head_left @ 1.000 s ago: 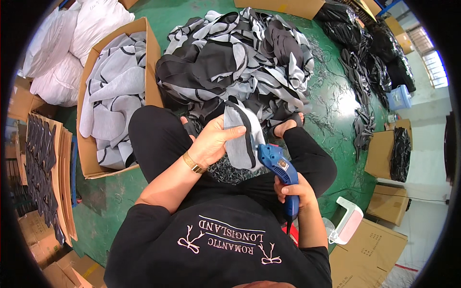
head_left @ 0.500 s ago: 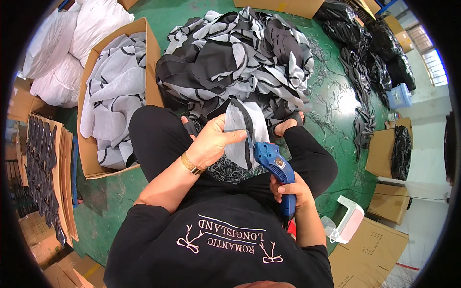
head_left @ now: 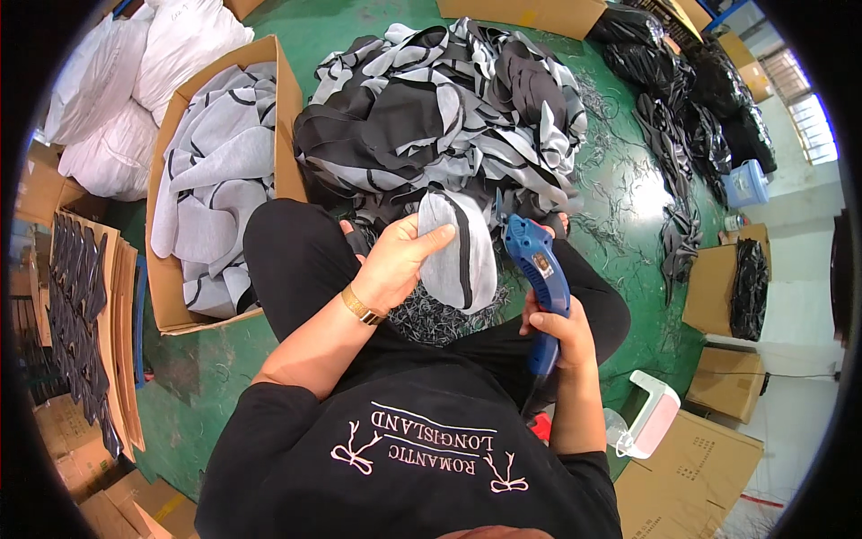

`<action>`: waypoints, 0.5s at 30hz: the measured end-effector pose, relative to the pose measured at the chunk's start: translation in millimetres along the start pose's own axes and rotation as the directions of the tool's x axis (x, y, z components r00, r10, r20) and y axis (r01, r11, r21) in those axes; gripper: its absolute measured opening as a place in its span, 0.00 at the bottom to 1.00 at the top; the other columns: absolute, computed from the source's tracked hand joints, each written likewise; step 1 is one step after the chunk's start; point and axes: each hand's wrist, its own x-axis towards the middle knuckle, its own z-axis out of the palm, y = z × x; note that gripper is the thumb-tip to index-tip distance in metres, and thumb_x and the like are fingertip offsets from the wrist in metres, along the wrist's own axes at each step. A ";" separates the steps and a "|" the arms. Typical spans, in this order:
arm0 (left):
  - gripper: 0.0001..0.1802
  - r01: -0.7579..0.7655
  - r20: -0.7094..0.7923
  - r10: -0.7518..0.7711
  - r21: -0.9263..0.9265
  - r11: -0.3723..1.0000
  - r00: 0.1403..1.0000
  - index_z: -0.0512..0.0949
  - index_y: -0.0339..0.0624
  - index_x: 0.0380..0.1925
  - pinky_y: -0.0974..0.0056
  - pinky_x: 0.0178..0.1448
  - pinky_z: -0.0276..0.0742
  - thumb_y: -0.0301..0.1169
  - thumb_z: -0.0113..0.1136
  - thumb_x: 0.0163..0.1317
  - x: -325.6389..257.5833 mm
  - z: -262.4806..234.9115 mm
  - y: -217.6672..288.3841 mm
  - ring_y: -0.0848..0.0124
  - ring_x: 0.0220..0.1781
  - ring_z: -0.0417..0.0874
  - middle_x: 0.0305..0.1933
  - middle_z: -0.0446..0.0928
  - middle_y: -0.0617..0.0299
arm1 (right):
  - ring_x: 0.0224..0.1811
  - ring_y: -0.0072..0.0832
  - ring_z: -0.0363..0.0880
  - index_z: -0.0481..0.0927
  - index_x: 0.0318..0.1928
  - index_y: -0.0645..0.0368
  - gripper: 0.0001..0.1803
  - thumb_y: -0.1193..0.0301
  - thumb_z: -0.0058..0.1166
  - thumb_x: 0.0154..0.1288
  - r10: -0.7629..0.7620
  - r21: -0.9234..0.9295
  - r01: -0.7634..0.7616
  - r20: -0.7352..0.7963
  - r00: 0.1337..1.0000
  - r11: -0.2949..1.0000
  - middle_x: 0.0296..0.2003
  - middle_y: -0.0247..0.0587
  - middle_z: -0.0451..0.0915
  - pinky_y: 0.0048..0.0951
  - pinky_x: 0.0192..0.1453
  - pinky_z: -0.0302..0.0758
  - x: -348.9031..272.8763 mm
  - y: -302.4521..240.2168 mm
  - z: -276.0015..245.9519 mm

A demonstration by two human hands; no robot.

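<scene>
Between the thumb and fingers of my left hand [head_left: 400, 262] is a grey fabric piece [head_left: 469, 260] with a black stripe, held up above my lap. My right hand [head_left: 564, 328] is wrapped round the handle of blue electric scissors [head_left: 534, 256]. Their blade tip points away from me, just right of the fabric and apart from it. Beyond my hands a large heap of grey and black fabric pieces [head_left: 404, 112] lies on the floor. Thin fabric trimmings [head_left: 422, 314] are scattered below the held piece, between my legs.
At my left stands an open cardboard box [head_left: 289, 117] filled with grey fabric pieces. White sacks [head_left: 103, 81] are stacked behind it. Along the right are black plastic bags [head_left: 718, 90], a blue bucket [head_left: 745, 184] and cardboard boxes [head_left: 727, 382]. More trimmings litter the green floor [head_left: 620, 225].
The scissors have moved right and away from the fabric piece, along with my right hand. The fabric has turned, showing its stripe more fully. My left hand keeps its hold.
</scene>
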 end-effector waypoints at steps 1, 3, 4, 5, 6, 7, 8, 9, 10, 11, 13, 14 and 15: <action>0.14 0.013 -0.035 -0.013 -0.019 1.000 0.999 0.74 0.36 0.50 0.65 0.54 0.75 0.25 0.57 0.63 1.0 -3.0 -0.4 0.72 0.48 0.81 0.48 0.79 0.61 | 0.25 0.25 0.73 0.73 0.42 0.67 0.23 0.69 0.63 0.44 -0.045 -0.057 0.043 -0.032 0.998 0.997 0.27 0.36 0.73 0.27 0.30 0.74 -4.3 -0.8 0.6; 0.13 0.024 -0.072 -0.026 -0.041 0.999 0.997 0.75 0.36 0.48 0.65 0.53 0.76 0.26 0.56 0.64 1.6 -5.6 -1.1 0.72 0.47 0.81 0.47 0.80 0.61 | 0.26 0.25 0.74 0.74 0.41 0.67 0.23 0.70 0.64 0.44 -0.089 -0.117 0.082 -0.058 0.994 0.990 0.28 0.36 0.74 0.27 0.32 0.75 -12.2 -1.1 0.9; 0.12 0.003 -0.084 -0.007 -0.046 0.999 0.996 0.75 0.36 0.48 0.65 0.53 0.76 0.25 0.57 0.64 1.9 -5.2 -1.6 0.72 0.46 0.82 0.47 0.80 0.61 | 0.26 0.23 0.75 0.75 0.42 0.67 0.21 0.73 0.63 0.46 -0.078 -0.181 0.067 -0.055 0.995 0.981 0.28 0.35 0.75 0.25 0.32 0.75 -16.3 -0.5 0.7; 0.12 -0.018 -0.096 0.013 -0.050 0.999 0.995 0.75 0.36 0.47 0.65 0.52 0.77 0.25 0.57 0.64 2.2 -4.9 -2.5 0.71 0.45 0.82 0.47 0.80 0.61 | 0.25 0.21 0.75 0.75 0.42 0.66 0.19 0.75 0.63 0.48 -0.067 -0.243 0.052 -0.053 0.996 0.969 0.28 0.34 0.76 0.24 0.32 0.75 -20.5 -0.2 1.1; 0.12 -0.017 -0.098 0.011 -0.052 0.999 0.995 0.75 0.36 0.47 0.65 0.52 0.77 0.25 0.57 0.64 2.8 -5.0 -3.5 0.71 0.45 0.82 0.47 0.80 0.61 | 0.25 0.19 0.74 0.76 0.42 0.66 0.19 0.74 0.64 0.48 -0.055 -0.275 0.034 -0.066 0.996 0.961 0.28 0.33 0.75 0.22 0.31 0.72 -24.7 -0.6 5.4; 0.12 -0.052 -0.104 0.049 -0.033 0.998 0.993 0.75 0.36 0.47 0.65 0.52 0.77 0.24 0.57 0.63 3.7 -4.5 -4.7 0.71 0.45 0.82 0.46 0.80 0.61 | 0.25 0.19 0.74 0.76 0.42 0.66 0.19 0.74 0.64 0.48 -0.053 -0.275 0.032 -0.069 0.996 0.961 0.28 0.33 0.75 0.22 0.31 0.72 -28.0 1.9 6.4; 0.13 -0.088 -0.109 0.086 -0.014 0.996 0.990 0.75 0.35 0.48 0.65 0.52 0.77 0.23 0.57 0.63 4.2 -3.9 -5.9 0.71 0.45 0.82 0.46 0.80 0.60 | 0.25 0.18 0.73 0.76 0.41 0.65 0.18 0.74 0.64 0.48 -0.043 -0.342 0.013 -0.079 0.996 0.940 0.27 0.32 0.75 0.22 0.30 0.71 -31.0 4.2 6.9; 0.13 -0.086 -0.109 0.084 -0.015 0.996 0.991 0.75 0.35 0.48 0.65 0.52 0.77 0.23 0.57 0.63 3.9 -2.7 -6.4 0.71 0.45 0.82 0.46 0.80 0.60 | 0.25 0.17 0.72 0.76 0.41 0.65 0.18 0.74 0.64 0.48 -0.033 -0.407 -0.006 -0.089 0.995 0.913 0.27 0.32 0.75 0.21 0.30 0.70 -32.8 5.9 7.8; 0.14 -0.101 -0.122 0.101 0.005 0.995 0.987 0.75 0.35 0.48 0.65 0.52 0.76 0.22 0.57 0.62 3.7 -0.6 -6.2 0.72 0.46 0.81 0.46 0.80 0.60 | 0.26 0.17 0.71 0.76 0.41 0.65 0.19 0.73 0.64 0.47 -0.014 -0.457 -0.026 -0.085 0.996 0.889 0.25 0.32 0.74 0.22 0.31 0.69 -35.0 3.8 10.2; 0.14 -0.118 -0.134 0.120 0.024 0.993 0.984 0.74 0.34 0.49 0.65 0.53 0.76 0.21 0.57 0.62 3.2 1.6 -6.1 0.72 0.47 0.81 0.47 0.80 0.60 | 0.26 0.17 0.71 0.76 0.41 0.65 0.19 0.73 0.64 0.47 -0.013 -0.456 -0.028 -0.088 0.996 0.889 0.25 0.32 0.74 0.22 0.31 0.69 -35.0 6.8 10.1; 0.15 -0.131 -0.146 0.134 0.026 0.991 0.980 0.74 0.34 0.48 0.66 0.52 0.76 0.19 0.57 0.61 1.2 6.5 -6.0 0.73 0.46 0.81 0.46 0.80 0.61 | 0.26 0.18 0.71 0.76 0.41 0.65 0.19 0.72 0.64 0.46 -0.101 -0.544 0.038 -0.087 0.991 0.838 0.25 0.32 0.74 0.23 0.33 0.70 -32.8 16.9 8.1; 0.15 -0.148 -0.159 0.150 0.029 0.989 0.976 0.74 0.34 0.48 0.67 0.52 0.76 0.18 0.58 0.60 0.3 8.1 -6.6 0.74 0.45 0.80 0.45 0.80 0.61 | 0.26 0.19 0.70 0.76 0.40 0.65 0.20 0.71 0.64 0.45 -0.099 -0.542 0.021 -0.117 0.988 0.840 0.25 0.33 0.74 0.24 0.34 0.70 -31.8 19.7 8.5; 0.15 -0.147 -0.158 0.150 0.029 0.989 0.976 0.74 0.34 0.48 0.67 0.52 0.76 0.18 0.58 0.60 -0.2 9.1 -7.5 0.74 0.45 0.80 0.45 0.80 0.61 | 0.26 0.19 0.70 0.76 0.40 0.65 0.20 0.71 0.64 0.45 -0.100 -0.541 0.020 -0.117 0.988 0.841 0.25 0.33 0.74 0.24 0.34 0.70 -31.3 21.8 7.3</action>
